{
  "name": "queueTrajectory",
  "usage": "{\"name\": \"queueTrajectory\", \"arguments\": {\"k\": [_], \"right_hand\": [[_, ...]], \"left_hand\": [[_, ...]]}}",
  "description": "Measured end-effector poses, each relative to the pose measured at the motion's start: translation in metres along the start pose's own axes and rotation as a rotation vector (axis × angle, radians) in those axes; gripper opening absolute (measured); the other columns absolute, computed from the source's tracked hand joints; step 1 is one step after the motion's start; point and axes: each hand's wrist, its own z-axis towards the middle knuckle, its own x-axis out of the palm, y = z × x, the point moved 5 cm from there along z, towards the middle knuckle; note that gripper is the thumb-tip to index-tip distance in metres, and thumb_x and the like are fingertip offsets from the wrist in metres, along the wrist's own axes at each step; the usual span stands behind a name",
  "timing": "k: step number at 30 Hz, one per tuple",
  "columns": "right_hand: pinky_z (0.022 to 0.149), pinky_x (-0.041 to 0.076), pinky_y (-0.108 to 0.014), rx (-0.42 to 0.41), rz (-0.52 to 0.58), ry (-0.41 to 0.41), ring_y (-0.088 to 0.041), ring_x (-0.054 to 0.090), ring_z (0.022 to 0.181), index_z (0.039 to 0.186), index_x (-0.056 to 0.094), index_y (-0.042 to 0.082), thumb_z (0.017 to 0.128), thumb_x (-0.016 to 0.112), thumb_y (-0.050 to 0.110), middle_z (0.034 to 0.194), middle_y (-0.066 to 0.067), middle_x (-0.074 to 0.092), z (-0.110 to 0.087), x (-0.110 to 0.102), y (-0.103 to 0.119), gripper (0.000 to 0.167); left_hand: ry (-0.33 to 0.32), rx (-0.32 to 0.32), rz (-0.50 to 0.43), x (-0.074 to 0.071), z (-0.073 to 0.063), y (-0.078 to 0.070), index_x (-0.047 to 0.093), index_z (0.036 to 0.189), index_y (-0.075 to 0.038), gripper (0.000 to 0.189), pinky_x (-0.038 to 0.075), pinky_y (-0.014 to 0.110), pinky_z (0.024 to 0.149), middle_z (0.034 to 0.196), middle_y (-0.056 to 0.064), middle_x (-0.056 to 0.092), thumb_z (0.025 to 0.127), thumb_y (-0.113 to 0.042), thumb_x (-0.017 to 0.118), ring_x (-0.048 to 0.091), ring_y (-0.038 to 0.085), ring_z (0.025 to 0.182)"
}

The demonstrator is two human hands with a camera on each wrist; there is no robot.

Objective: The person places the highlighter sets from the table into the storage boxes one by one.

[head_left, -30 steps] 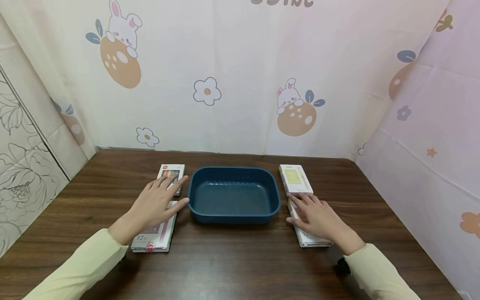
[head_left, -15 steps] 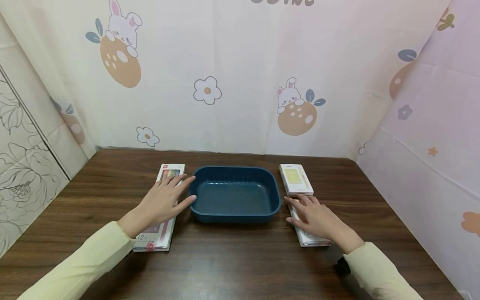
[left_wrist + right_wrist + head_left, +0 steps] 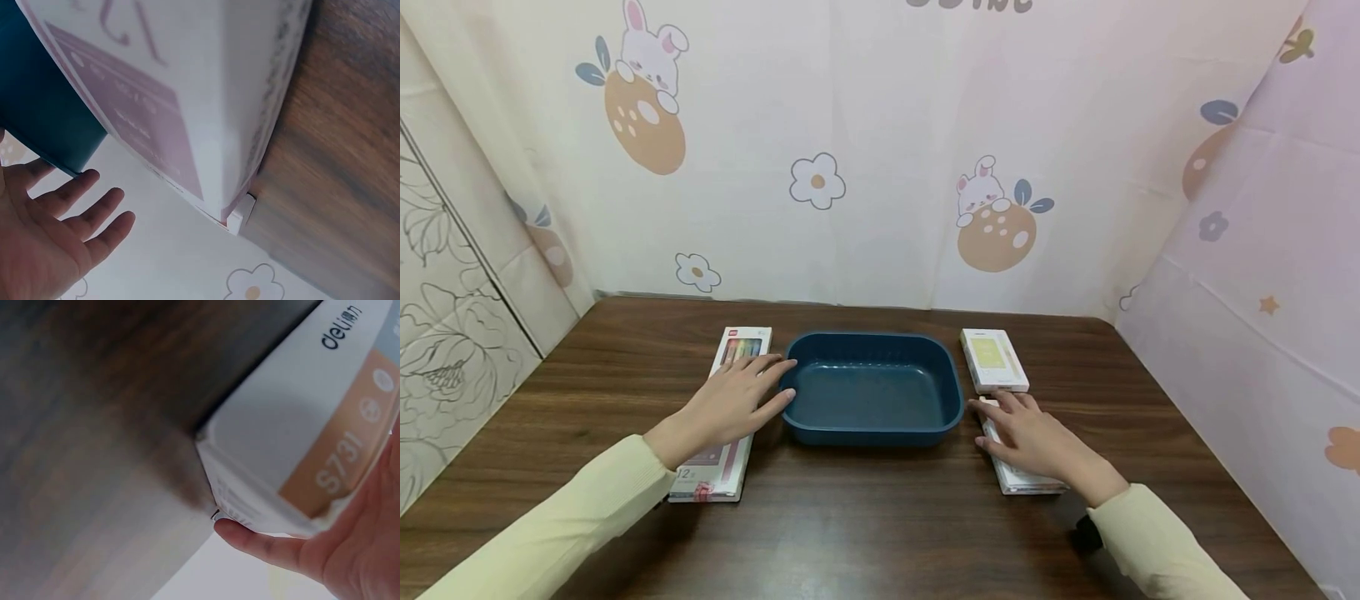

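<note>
A dark blue rectangular bin (image 3: pixel 874 437) stands in the middle of the table in the head view. My left hand (image 3: pixel 727 406) reaches over two flat boxes, its fingers spread and tips right at the bin's left rim. Beneath it lie a white box with a colourful pen picture (image 3: pixel 747 340) and a nearer white-and-pink box (image 3: pixel 709 487), which fills much of the left wrist view. On the other side, my right hand (image 3: pixel 1036 435) lies over a white box (image 3: pixel 1021 482), fingers relaxed. The right wrist view shows a finger along the end of the box marked S731 (image 3: pixel 262 450).
Beyond the right hand lies a white box with a yellow-green panel (image 3: pixel 992 358). The brown wooden table (image 3: pixel 857 533) runs back to a curtain (image 3: pixel 887 242) printed with rabbits and flowers. A second patterned curtain hangs at the right edge.
My left hand has slid right, from over the boxes to the bin's left rim. The right hand has barely shifted, and the bin and boxes lie much as before.
</note>
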Motion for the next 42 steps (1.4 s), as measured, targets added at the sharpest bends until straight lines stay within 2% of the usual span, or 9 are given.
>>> {"name": "queueTrajectory", "arguments": {"k": [12, 19, 24, 30, 34, 39, 42], "right_hand": [[0.075, 0.047, -0.055, -0.033, 0.003, -0.033, -0.042, 0.046, 0.11, 0.13, 0.052, 0.016, 0.085, 0.061, 0.034, 0.131, -0.016, 0.047, 0.003, 0.0, -0.001, 0.049], [0.075, 0.047, -0.053, 0.0, 0.013, -0.009, -0.038, 0.046, 0.104, 0.127, 0.054, 0.018, 0.084, 0.062, 0.033, 0.127, -0.017, 0.049, 0.003, 0.001, -0.002, 0.047], [0.073, 0.047, -0.048, -0.007, 0.019, -0.025, -0.035, 0.046, 0.099, 0.125, 0.056, 0.017, 0.082, 0.063, 0.03, 0.122, -0.018, 0.051, 0.005, -0.001, -0.002, 0.046], [0.075, 0.046, -0.05, -0.008, 0.022, -0.035, -0.036, 0.047, 0.098, 0.124, 0.056, 0.016, 0.081, 0.064, 0.028, 0.121, -0.019, 0.052, 0.007, -0.003, -0.001, 0.046], [0.073, 0.046, -0.047, -0.003, 0.024, -0.017, -0.035, 0.046, 0.095, 0.125, 0.056, 0.015, 0.081, 0.064, 0.028, 0.119, -0.019, 0.052, 0.007, -0.003, -0.001, 0.047], [0.075, 0.047, -0.048, 0.013, 0.029, 0.006, -0.036, 0.046, 0.1, 0.126, 0.055, 0.015, 0.081, 0.064, 0.029, 0.122, -0.019, 0.051, 0.009, -0.005, -0.002, 0.048], [0.074, 0.046, -0.046, 0.009, 0.021, 0.001, -0.034, 0.047, 0.097, 0.125, 0.056, 0.014, 0.08, 0.064, 0.029, 0.115, -0.017, 0.054, 0.011, -0.009, -0.001, 0.047]], "left_hand": [[-0.006, 0.044, 0.023, -0.002, 0.007, -0.002, 0.049, 0.131, -0.013, 0.057, 0.038, 0.055, 0.097, 0.133, 0.013, 0.049, 0.09, -0.052, 0.043, 0.049, 0.033, 0.119], [-0.01, 0.055, 0.021, -0.002, 0.008, -0.002, 0.051, 0.129, -0.012, 0.057, 0.038, 0.054, 0.097, 0.132, 0.013, 0.05, 0.089, -0.052, 0.046, 0.05, 0.033, 0.118], [-0.017, 0.059, 0.02, -0.002, 0.009, -0.002, 0.052, 0.129, -0.011, 0.056, 0.038, 0.054, 0.097, 0.131, 0.013, 0.051, 0.089, -0.051, 0.048, 0.05, 0.032, 0.117], [-0.023, 0.062, 0.029, -0.003, 0.009, -0.002, 0.052, 0.128, -0.01, 0.057, 0.039, 0.054, 0.096, 0.13, 0.013, 0.051, 0.089, -0.051, 0.047, 0.05, 0.032, 0.116], [-0.025, 0.067, 0.034, -0.002, 0.009, -0.003, 0.052, 0.128, -0.01, 0.057, 0.039, 0.053, 0.096, 0.13, 0.013, 0.052, 0.089, -0.051, 0.047, 0.051, 0.032, 0.116], [-0.026, 0.07, 0.036, -0.003, 0.009, -0.003, 0.052, 0.128, -0.011, 0.056, 0.04, 0.053, 0.096, 0.13, 0.013, 0.051, 0.089, -0.05, 0.047, 0.051, 0.032, 0.116], [-0.023, 0.068, 0.037, -0.003, 0.009, -0.003, 0.052, 0.129, -0.011, 0.056, 0.04, 0.053, 0.096, 0.13, 0.013, 0.051, 0.089, -0.05, 0.047, 0.05, 0.032, 0.116]]}}
